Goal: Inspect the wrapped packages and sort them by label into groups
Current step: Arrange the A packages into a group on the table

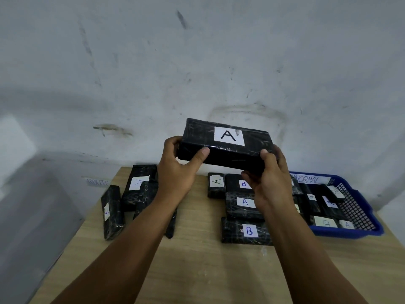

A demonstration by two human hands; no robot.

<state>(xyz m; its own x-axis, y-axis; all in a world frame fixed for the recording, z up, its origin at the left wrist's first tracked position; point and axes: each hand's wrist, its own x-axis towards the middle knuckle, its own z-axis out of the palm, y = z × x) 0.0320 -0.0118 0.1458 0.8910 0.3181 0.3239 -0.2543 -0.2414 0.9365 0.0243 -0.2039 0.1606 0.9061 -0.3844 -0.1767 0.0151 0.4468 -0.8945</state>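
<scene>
Hands, left hand (175, 170) and right hand (270, 178), hold package A (225, 148) high above the worktop (197, 270); smooth wrap might slip, dropping it.

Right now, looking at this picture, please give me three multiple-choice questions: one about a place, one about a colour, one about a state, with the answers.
1. Where does the blue basket stand?
A. On the right side of the wooden table
B. On the floor
C. At the left edge of the table

2. What colour is the letter on the nearest B package lying on the table?
A. Red
B. Blue
C. Green

3. How is the large A package right now?
A. Lying flat in the basket
B. Lying on the table, untouched
C. Held in the air by both hands

Answers:
1. A, the basket sits at the table's right side, with packages inside.
2. B, its white label carries a blue B.
3. C, the left hand and the right hand grip its two ends above the table.
</scene>
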